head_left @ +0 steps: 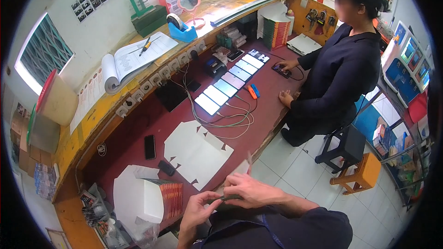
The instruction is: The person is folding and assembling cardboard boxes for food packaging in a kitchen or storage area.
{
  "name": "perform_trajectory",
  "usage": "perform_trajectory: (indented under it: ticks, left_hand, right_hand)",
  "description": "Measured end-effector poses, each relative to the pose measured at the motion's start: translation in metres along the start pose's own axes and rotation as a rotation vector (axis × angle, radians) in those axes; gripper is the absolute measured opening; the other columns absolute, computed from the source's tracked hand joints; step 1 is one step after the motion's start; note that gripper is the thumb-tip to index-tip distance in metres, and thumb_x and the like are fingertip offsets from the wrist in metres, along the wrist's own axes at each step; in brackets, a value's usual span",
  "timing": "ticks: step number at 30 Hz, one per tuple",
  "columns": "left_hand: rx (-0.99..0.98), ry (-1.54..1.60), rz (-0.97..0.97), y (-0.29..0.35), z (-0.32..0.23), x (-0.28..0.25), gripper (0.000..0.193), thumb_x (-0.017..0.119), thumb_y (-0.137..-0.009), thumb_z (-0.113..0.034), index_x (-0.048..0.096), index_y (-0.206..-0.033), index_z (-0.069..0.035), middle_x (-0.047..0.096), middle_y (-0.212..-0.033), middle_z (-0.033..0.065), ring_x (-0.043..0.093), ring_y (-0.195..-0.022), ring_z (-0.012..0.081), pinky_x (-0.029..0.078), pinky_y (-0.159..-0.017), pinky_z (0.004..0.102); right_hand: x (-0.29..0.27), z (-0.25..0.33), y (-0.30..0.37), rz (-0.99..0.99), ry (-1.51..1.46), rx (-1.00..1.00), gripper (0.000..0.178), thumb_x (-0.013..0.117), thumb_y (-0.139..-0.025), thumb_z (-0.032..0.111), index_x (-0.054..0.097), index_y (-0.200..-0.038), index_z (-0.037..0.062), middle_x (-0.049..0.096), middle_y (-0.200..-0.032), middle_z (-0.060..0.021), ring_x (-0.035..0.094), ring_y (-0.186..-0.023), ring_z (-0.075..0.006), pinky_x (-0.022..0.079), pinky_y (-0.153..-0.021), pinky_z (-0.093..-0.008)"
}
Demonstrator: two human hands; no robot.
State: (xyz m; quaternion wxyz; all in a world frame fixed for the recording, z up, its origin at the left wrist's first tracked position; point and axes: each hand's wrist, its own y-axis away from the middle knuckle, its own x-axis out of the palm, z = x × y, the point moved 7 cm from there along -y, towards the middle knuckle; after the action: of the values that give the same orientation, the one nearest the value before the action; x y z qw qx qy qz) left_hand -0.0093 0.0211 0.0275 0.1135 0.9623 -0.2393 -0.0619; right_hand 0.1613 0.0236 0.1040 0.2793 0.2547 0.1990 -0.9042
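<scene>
Hands low at worktop [138, 124] edge: left hand [196, 212] and right hand [247, 190] both pinching one thin dark strip [229, 198] between them. Flat white cutouts [196, 152] lie unfolded; folded white box [140, 198] stands beside them, so most remain.

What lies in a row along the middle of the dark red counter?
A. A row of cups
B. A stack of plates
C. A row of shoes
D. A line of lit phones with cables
D: a diagonal row of phones with glowing screens lies on the counter, with cables trailing from them.
</scene>
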Motion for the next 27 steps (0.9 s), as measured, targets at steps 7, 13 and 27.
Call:
perform_trajectory:
  ticks: [7,13,27]
  left_hand:
    - [0.123,-0.416,0.073,-0.002,-0.045,0.002,0.021,0.077,-0.083,-0.004,0.071,-0.103,0.000,0.074,-0.094,0.0144,0.070,-0.086,0.0170,0.053,-0.081,0.0285]
    - [0.622,-0.247,-0.373,0.023,-0.117,0.007,0.023,0.071,-0.084,0.001,0.069,-0.107,0.002,0.072,-0.112,0.0165,0.069,-0.101,0.0250,0.053,-0.089,0.0349]
    - [0.464,0.659,-0.576,-0.025,-0.028,-0.002,0.046,0.058,-0.102,-0.021,0.042,-0.138,0.003,0.056,-0.131,0.0160,0.059,-0.118,0.0249,0.050,-0.099,0.0402]
  right_hand:
    - [0.022,-0.025,0.000,0.317,-0.009,0.226,0.021,0.068,-0.091,0.024,0.062,-0.103,0.0076,0.067,-0.094,-0.0143,0.065,-0.093,-0.0350,0.049,-0.080,-0.0475]
    - [-0.029,-0.064,0.003,-0.373,-0.244,0.368,0.035,0.073,-0.089,0.015,0.060,-0.120,0.0070,0.073,-0.093,-0.0136,0.071,-0.094,-0.0275,0.055,-0.085,-0.0402]
    - [0.037,-0.028,-0.029,-0.473,-1.360,0.239,0.048,0.070,-0.094,0.015,0.051,-0.135,0.0011,0.060,-0.124,-0.0055,0.058,-0.107,-0.0128,0.050,-0.089,-0.0312]
